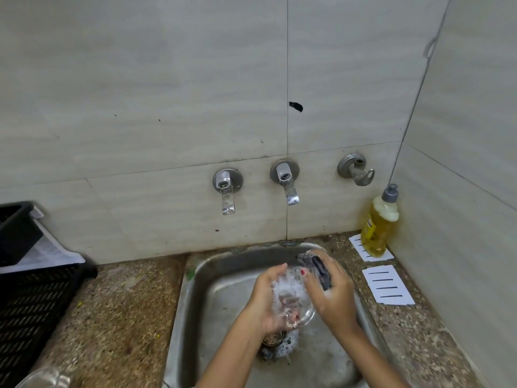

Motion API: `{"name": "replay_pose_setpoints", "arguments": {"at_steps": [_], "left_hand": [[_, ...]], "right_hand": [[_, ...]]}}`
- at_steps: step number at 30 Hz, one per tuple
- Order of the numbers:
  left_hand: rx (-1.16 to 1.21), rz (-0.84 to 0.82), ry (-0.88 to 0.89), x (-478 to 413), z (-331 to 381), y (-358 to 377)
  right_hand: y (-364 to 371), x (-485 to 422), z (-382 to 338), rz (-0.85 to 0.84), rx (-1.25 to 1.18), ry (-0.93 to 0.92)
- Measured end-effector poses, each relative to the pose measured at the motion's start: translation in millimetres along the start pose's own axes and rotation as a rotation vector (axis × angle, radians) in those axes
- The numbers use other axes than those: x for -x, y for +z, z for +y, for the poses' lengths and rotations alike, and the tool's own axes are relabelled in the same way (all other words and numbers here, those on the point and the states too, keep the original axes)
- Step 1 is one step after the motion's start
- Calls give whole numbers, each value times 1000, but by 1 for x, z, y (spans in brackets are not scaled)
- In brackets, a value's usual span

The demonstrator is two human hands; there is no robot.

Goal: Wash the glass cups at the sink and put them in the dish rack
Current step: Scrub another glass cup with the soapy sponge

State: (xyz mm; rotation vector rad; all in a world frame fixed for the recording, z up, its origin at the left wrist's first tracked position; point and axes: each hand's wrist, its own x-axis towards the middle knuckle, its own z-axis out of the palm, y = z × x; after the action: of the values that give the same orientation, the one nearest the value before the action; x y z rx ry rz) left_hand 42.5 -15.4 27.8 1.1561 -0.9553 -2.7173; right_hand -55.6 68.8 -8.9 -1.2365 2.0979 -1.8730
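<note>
Over the steel sink [212, 278], my left hand [267, 301] grips a clear glass cup [293, 301] covered in white soap foam, tilted with its base toward me. My right hand [333, 292] holds a dark scrubber [319, 268] with a steel-wool pad against the cup's far side. Foam hides much of the cup's wall. The black dish rack [36, 298] stands on the counter at the far left. Another clear glass [47, 378] shows at the bottom left edge, blurred.
Two wall taps [227, 189] [288, 180] hang above the sink, with no water visibly running. A yellow dish-soap bottle [379, 225] stands in the right corner by two white slotted trays [387, 285]. The drain [275, 338] holds foam. Speckled granite counter [123, 312] flanks the sink.
</note>
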Motion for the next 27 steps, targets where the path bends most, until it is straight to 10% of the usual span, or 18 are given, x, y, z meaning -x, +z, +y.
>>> {"name": "replay_pose_setpoints", "arguments": {"at_steps": [4,11,14,20,24,27], "left_hand": [[65,31,57,2,-6,3],[-1015,415,1039,-2,-22,-1],[-695,314,930,-2,-18,0],[24,66,-14,10,8,2],[97,96,85,8,-4,5],[-148,334,531,0,-16,12]], "right_hand": [[-4,-1,7,-86,27,-129],[7,-12,-12,-198,-384,895],[12,-10,-9,-106,-237,710],[-1,-6,-7,-9,10,-117],[0,-10,1,-76,-9,-94],[7,-9,-6,-26,-100,199]]}}
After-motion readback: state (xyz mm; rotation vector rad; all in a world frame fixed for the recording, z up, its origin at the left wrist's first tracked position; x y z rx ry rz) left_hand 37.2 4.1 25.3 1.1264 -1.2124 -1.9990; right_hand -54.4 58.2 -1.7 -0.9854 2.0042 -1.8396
